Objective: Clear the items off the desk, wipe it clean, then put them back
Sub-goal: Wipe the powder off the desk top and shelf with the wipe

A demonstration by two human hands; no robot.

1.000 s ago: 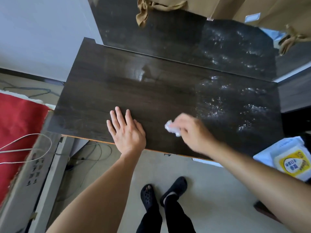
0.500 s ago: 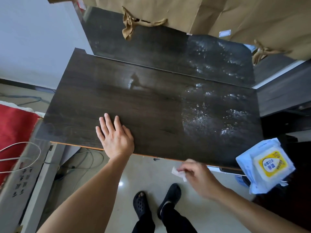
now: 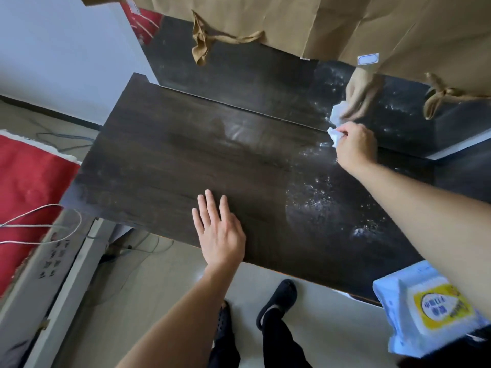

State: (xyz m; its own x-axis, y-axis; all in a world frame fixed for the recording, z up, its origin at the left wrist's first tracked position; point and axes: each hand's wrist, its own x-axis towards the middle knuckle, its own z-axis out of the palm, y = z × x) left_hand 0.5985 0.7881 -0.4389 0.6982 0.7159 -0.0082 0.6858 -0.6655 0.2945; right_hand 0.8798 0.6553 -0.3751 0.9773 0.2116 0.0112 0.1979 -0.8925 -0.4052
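My left hand (image 3: 220, 235): fingers straight, flat on the desk (image 3: 172, 166)
My right hand (image 3: 356, 147): fingers curled round the white wipe (image 3: 334, 136), at the desk's far edge

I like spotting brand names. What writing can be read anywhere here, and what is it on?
Wipes pack: yellow label with dark Chinese characters, too blurred to quote.
Sticker on the paper bag: blue-edged, no legible text.
White panel at left: dark sideways marks, too blurred to read.
Nothing here can be quoted with confidence.
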